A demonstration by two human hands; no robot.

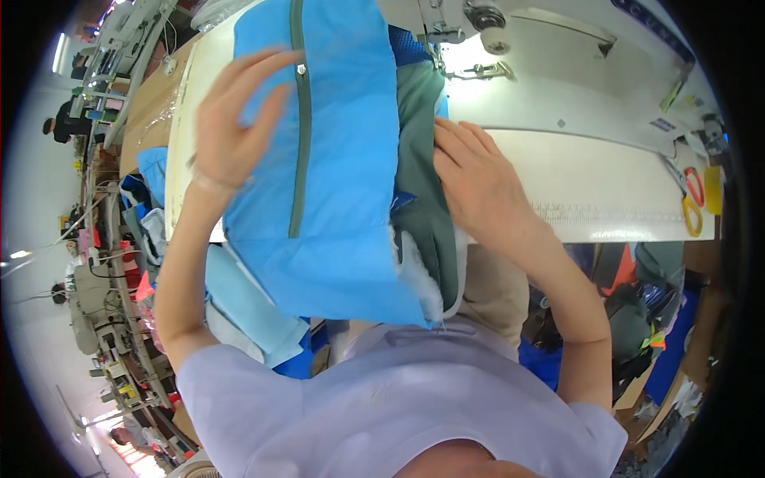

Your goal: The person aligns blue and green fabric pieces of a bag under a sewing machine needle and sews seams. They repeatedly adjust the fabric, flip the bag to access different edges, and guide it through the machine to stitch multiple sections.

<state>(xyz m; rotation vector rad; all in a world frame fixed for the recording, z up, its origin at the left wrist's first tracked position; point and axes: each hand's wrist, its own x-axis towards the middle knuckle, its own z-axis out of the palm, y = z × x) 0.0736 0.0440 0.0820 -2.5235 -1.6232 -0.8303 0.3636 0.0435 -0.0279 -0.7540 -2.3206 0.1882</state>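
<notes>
A bright blue fabric piece [351, 171] with a grey-green zipper [304, 151] spreads across the sewing table and hangs over its front edge. My left hand [239, 119], slightly blurred, is over its left part, thumb and fingers apart beside the small metal zipper pull [300, 69]. Along the right side, a grey-green fabric layer [424, 119] is folded upward, with pale fuzzy padding [418, 279] showing lower down. My right hand [478, 179] has its fingers closed at that layer's edge; its thumb is hidden. The far end of the layer lies by the sewing machine's needle area [438, 60].
The sewing machine [550, 64] stands at the far right, its lamp lit. Scissors [692, 195] with red and yellow handles lie at the table's right end. Light blue fabric [255, 299] hangs at lower left. Cloth bundles [637, 303] sit below right. Other people work far left.
</notes>
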